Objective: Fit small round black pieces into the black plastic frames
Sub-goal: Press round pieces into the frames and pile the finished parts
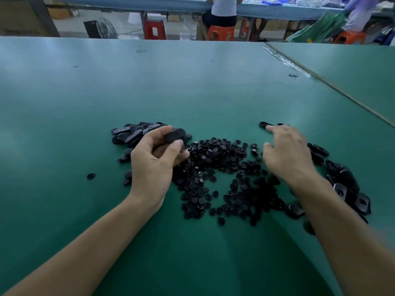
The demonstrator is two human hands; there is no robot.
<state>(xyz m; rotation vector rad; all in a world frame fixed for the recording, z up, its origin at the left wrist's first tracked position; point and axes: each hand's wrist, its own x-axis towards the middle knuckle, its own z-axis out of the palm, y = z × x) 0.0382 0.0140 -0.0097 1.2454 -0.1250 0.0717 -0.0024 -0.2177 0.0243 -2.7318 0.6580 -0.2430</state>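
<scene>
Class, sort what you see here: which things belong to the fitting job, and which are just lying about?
Job: pile of round pieces; left frame pile; right frame pile; frame gripped by left hand; right hand.
Lying about: fan; red stool; black scrap on table.

On the worktop (pixel 192 92) we have the heap of round pieces (pixel 213 165). Left of the heap lies one pile of frames (pixel 126 133), right of it a second pile (pixel 348 186), and behind its right end a lone frame (pixel 263 124).

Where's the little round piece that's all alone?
In the head view, the lone round piece lies on the green table, left of the left hand.
</scene>
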